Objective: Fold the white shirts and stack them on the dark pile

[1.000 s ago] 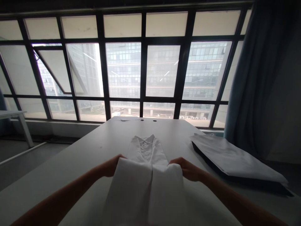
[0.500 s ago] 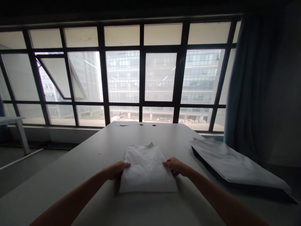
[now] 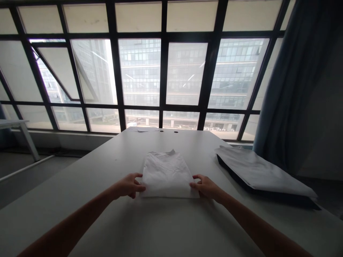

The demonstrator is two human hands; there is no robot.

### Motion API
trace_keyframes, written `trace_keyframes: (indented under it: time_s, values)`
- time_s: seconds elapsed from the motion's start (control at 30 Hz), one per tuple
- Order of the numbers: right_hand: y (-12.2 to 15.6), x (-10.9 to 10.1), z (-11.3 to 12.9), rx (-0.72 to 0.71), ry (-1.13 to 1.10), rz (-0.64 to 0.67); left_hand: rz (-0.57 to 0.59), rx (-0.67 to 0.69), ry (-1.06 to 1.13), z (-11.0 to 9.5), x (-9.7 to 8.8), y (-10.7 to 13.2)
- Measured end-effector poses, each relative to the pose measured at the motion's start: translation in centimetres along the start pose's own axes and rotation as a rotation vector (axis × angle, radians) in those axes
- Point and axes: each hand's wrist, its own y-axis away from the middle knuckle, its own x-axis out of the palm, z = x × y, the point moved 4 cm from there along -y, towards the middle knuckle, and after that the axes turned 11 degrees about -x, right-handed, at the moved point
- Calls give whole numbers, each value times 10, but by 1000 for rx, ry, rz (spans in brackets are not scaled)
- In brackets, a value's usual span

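Observation:
A white shirt [image 3: 166, 173] lies folded into a flat rectangle on the grey table [image 3: 107, 214], with its collar at the far edge. My left hand [image 3: 128, 185] rests at the near left corner of the folded shirt, fingers curled and pinching its edge. At the near right corner my right hand [image 3: 205, 186] does the same, thumb on top of the cloth. Both forearms reach in from the bottom of the view.
A flat dark bag with a pale sheet over it [image 3: 257, 171] lies on the table's right side. Some papers [image 3: 143, 129] lie at the far edge. Large windows [image 3: 166, 71] face me; a dark curtain [image 3: 297, 89] hangs right, another table [image 3: 16, 125] stands far left.
A second ago I was lifting the shirt's lower half and folding it over the collar end. The shirt now lies folded in half, and both hands have slid to its near corners.

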Motion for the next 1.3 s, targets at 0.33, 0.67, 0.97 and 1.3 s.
trace_keyframes:
  time_s: [0.33,0.67,0.97,1.3]
  values:
    - [0,-1,-14,-7,-18,-43,-109,-34,-40,12,12,-3]
    - [3,4,4,-77,612,-38,-287,96,-455,-4,14,15]
    - [15,57,39,-749,802,-64,-174,822,-803,-25,75,26]
    - [2,65,19,-555,770,232,-83,617,-742,-3,64,-5]
